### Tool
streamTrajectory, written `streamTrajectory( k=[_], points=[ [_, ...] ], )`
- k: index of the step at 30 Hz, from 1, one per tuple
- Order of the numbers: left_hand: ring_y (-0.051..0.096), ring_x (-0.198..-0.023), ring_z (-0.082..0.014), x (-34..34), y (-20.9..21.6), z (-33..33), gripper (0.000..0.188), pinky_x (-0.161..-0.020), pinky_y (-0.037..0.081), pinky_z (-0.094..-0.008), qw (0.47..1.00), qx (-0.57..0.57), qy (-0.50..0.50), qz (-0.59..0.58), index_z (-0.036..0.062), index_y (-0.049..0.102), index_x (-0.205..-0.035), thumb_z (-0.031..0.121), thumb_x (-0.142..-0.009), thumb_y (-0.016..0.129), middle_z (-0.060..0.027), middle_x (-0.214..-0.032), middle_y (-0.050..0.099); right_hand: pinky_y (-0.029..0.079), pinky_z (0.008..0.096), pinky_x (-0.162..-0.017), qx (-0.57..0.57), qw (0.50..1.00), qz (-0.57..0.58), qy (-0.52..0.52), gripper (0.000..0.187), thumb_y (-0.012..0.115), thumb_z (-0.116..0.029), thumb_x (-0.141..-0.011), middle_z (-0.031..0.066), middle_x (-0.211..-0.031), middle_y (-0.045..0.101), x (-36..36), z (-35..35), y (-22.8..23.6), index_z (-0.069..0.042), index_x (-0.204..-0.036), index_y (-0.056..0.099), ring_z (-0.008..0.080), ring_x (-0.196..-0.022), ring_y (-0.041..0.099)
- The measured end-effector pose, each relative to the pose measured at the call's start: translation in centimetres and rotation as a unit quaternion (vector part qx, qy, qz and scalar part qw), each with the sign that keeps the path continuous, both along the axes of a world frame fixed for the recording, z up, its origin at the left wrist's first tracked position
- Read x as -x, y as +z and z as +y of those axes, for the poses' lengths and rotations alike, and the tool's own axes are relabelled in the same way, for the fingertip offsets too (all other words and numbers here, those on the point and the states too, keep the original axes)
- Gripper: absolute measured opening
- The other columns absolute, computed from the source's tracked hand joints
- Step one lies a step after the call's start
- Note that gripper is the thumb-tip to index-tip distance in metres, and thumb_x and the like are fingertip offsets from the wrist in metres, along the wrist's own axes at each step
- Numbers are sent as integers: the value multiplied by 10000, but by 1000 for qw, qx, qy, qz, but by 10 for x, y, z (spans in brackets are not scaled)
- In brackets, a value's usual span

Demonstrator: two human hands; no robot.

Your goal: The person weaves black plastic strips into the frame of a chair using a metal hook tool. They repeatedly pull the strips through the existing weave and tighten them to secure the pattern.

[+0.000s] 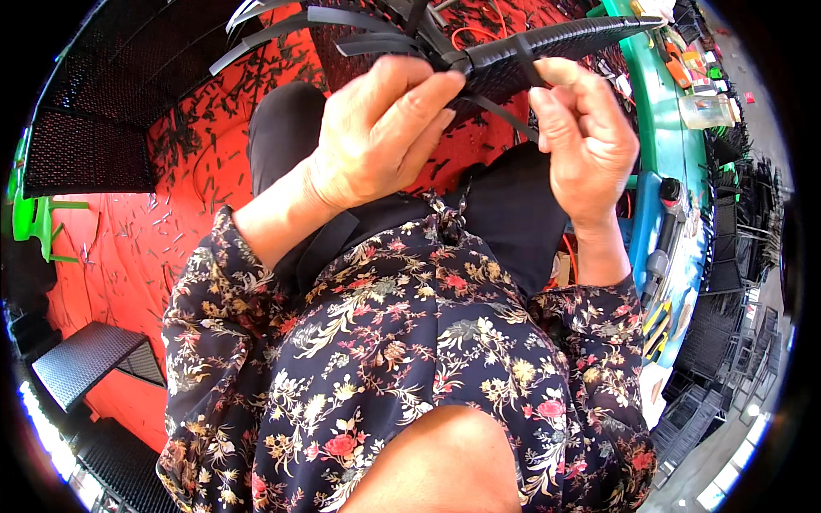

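Note:
A black woven rattan-style furniture piece [560,43] stands in front of me, its wrapped edge running toward the upper right. My right hand [588,128] pinches a flat black plastic strip [530,67] that passes over this edge. A lower length of strip [503,116] slants toward the same hand. My left hand [385,128] is closed, its fingertips against the corner where the wrapped edge begins; whatever they grip is hidden. Several loose strip ends [351,19] fan out above the left hand.
Black scraps litter the red floor covering [197,171]. Dark woven panels [90,150] stand at the left, near a green stool [38,218]. On the right, a green and blue table [663,141] carries a clear plastic jar [708,111] and a power tool [663,248].

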State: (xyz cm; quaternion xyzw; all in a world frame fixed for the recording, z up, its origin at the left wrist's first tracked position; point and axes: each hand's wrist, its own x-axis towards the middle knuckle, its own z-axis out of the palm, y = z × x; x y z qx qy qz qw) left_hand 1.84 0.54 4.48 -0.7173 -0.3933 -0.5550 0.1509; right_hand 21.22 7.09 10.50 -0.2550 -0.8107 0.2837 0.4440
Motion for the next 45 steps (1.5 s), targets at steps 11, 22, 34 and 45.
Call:
streamTrajectory(
  k=[11, 22, 34, 45],
  points=[
    [539, -570, -183, 2, 18, 11, 353, -488, 459, -288, 995, 12, 86, 54, 34, 700, -993, 81, -665, 824, -66, -754, 523, 478, 230, -596, -52, 998, -34, -30, 99, 643, -49, -897, 63, -796, 653, 2, 3, -4, 0, -977, 671, 100, -639, 584],
    [602, -617, -244, 0, 45, -20, 276, -518, 504, -320, 996, -49, -33, 66, -46, 649, -889, -43, -623, 724, -133, -799, 589, 410, 204, -582, -46, 979, -195, -29, 420, 715, -60, -798, -31, -667, 474, 22, 7, 7, -50, -1203, 603, 38, -605, 413],
    [604, -822, -312, 18, 85, 1, 380, -811, 412, -419, 963, 145, 38, 224, -17, 586, -981, 33, -626, 712, -146, -886, 612, 505, 412, -576, -224, 954, -199, -17, 362, 716, -189, -688, 141, -783, 589, 39, 11, 6, -25, -969, 558, 338, -686, 622],
    [643, -676, -299, 34, 114, 21, 121, -600, 489, -352, 902, 393, -129, 121, -30, 639, -811, 19, -702, 661, -159, -755, 651, 523, 391, -586, -258, 966, 2, -12, 384, 745, -110, -642, 149, -782, 614, 47, 13, -17, -8, -977, 586, 335, -685, 638]
  ],
)
